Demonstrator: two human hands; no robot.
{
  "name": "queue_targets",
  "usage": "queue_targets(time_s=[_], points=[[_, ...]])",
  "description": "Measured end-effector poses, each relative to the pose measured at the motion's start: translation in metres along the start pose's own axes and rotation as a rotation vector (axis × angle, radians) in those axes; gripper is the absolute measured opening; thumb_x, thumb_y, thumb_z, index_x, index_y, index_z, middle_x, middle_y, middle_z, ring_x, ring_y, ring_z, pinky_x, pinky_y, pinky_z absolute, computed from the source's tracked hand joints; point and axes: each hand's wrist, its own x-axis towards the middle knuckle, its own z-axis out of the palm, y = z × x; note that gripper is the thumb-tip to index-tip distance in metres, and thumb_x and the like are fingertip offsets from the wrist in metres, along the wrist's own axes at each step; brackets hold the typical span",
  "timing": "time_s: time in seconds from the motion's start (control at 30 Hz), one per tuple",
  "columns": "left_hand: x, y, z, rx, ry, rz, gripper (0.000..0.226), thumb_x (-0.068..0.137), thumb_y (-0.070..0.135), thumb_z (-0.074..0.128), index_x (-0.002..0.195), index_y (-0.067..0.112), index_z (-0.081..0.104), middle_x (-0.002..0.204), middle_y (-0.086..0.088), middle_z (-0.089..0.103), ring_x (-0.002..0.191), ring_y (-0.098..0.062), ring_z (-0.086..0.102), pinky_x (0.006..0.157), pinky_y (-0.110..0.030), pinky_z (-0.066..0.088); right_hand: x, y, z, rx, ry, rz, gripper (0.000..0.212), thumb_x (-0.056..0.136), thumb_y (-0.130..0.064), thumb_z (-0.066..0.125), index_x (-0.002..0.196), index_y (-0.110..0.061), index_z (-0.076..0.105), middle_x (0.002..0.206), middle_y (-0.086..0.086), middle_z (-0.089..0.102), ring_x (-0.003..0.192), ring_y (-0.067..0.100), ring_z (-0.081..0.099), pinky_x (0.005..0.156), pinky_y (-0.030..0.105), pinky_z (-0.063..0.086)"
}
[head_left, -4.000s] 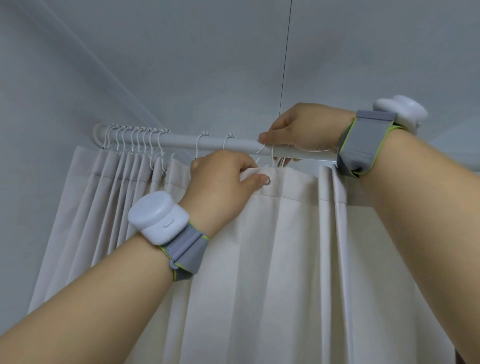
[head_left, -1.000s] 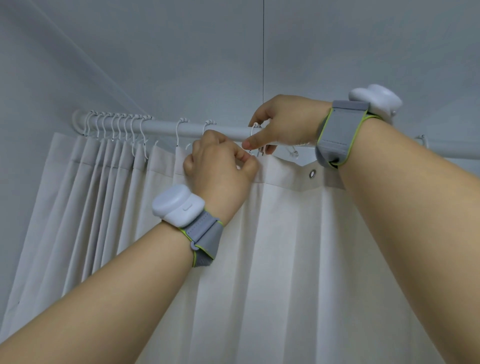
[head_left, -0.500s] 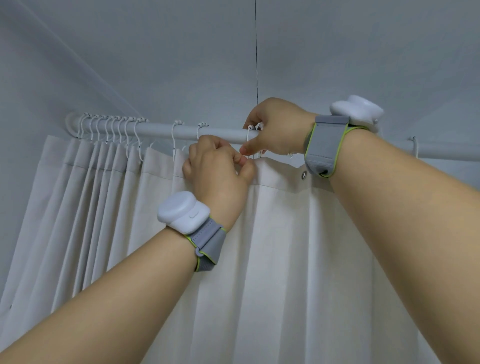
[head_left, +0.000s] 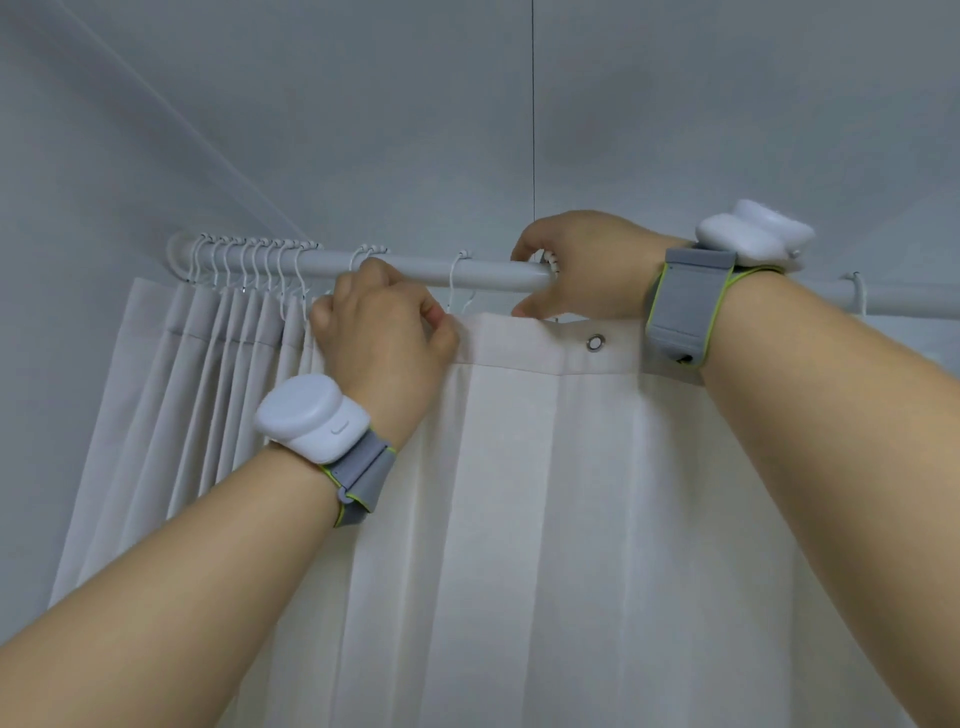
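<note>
A cream curtain hangs below a white rod that runs across the view. Several white hooks carry its bunched left part. My left hand pinches the curtain's top hem just under the rod. One hook hangs beside it, by the hem. My right hand is curled round the rod, where a hook shows under its fingers, its thumb down at the hem. A metal eyelet in the hem has no hook through it.
Pale grey walls and the ceiling meet above the rod, whose left end sits against the left wall. Another hook hangs on the rod to the right of my right wrist. Both wrists wear grey bands with white units.
The empty eyelet, first hidden under my left hand's fingers, now sits free between my hands. My left hand has moved left along the hem, and my right hand has shifted its hold on the rod.
</note>
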Motion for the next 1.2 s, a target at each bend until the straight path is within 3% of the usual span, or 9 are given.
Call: queue_targets(time_s=[0.13,0.27,0.37,0.47,0.6,0.73,0.83,1.03,1.2], points=[[0.001,-0.010,-0.007,0.054,0.013,0.017,0.009,0.081,0.031,0.063,0.080,0.023,0.066,0.108,-0.002,0.053,0.109,-0.026,0.044,0.087,-0.033,0.020,-0.008,-0.002,-0.004,-0.014,-0.018,0.005,0.042,0.081,-0.032,0.067,0.120,-0.022,0.056,0.110,-0.001,0.054,0.091,0.017,0.045,0.078,0.029,0.041],[-0.004,0.004,-0.009,-0.002,0.093,0.115,0.026,0.074,0.030,0.066,0.099,0.022,0.060,0.110,-0.002,0.050,0.108,-0.025,0.044,0.083,-0.028,0.017,-0.014,0.002,-0.015,0.014,-0.081,0.023,0.048,0.080,-0.014,0.063,0.124,-0.028,0.053,0.091,-0.010,0.050,0.084,0.017,0.046,0.057,0.024,0.036],[-0.004,0.030,-0.016,-0.100,0.132,0.357,0.029,0.072,0.017,0.061,0.100,0.017,0.059,0.105,-0.004,0.054,0.100,-0.026,0.049,0.084,-0.031,0.028,-0.014,0.006,-0.021,0.019,-0.076,0.010,0.044,0.085,-0.021,0.063,0.128,-0.027,0.053,0.090,-0.009,0.048,0.086,0.016,0.045,0.060,0.026,0.034],[-0.007,0.052,-0.015,-0.222,-0.022,0.489,0.016,0.083,0.022,0.053,0.096,0.014,0.058,0.093,-0.001,0.061,0.089,-0.026,0.055,0.080,-0.042,0.043,-0.015,0.010,-0.025,0.061,-0.089,0.013,0.040,0.086,-0.032,0.065,0.124,-0.024,0.054,0.091,-0.009,0.051,0.088,0.014,0.048,0.068,0.025,0.035],[-0.011,0.056,0.001,-0.210,-0.179,0.400,0.038,0.082,0.049,0.055,0.102,0.017,0.051,0.095,0.005,0.064,0.091,-0.021,0.061,0.082,-0.042,0.046,-0.018,0.017,-0.026,0.046,-0.093,0.025,0.040,0.083,-0.037,0.068,0.119,-0.024,0.056,0.080,-0.015,0.047,0.084,0.013,0.049,0.060,0.016,0.034],[-0.013,0.048,0.014,-0.057,-0.244,0.351,0.055,0.077,0.062,0.060,0.113,0.022,0.050,0.111,0.008,0.060,0.107,-0.020,0.055,0.094,-0.039,0.034,-0.020,0.021,-0.023,0.068,-0.063,0.009,0.041,0.081,-0.042,0.069,0.115,-0.021,0.058,0.078,-0.015,0.046,0.075,0.011,0.049,0.058,0.015,0.033],[-0.010,0.047,0.017,-0.033,-0.206,0.331,0.045,0.073,0.065,0.062,0.101,0.030,0.058,0.104,0.010,0.064,0.106,-0.019,0.056,0.090,-0.038,0.030,-0.019,0.024,-0.023,0.073,-0.026,-0.006,0.035,0.085,-0.039,0.067,0.114,-0.020,0.062,0.075,-0.014,0.045,0.064,0.003,0.043,0.054,0.014,0.030],[0.000,0.051,0.013,-0.096,-0.280,0.271,0.023,0.082,0.052,0.063,0.089,0.030,0.063,0.084,0.008,0.061,0.098,-0.023,0.058,0.090,-0.037,0.034,-0.020,0.027,-0.018,0.171,-0.044,0.014,0.043,0.085,-0.044,0.065,0.121,-0.023,0.054,0.085,-0.013,0.049,0.078,0.010,0.046,0.057,0.014,0.031],[-0.001,0.046,0.018,-0.079,-0.317,0.282,0.020,0.090,0.045,0.054,0.084,0.027,0.048,0.086,0.005,0.052,0.101,-0.026,0.055,0.093,-0.039,0.033,-0.017,0.023,-0.017,0.167,-0.028,0.060,0.041,0.092,-0.049,0.052,0.118,-0.017,0.054,0.091,-0.005,0.052,0.082,0.016,0.047,0.058,0.017,0.032]])
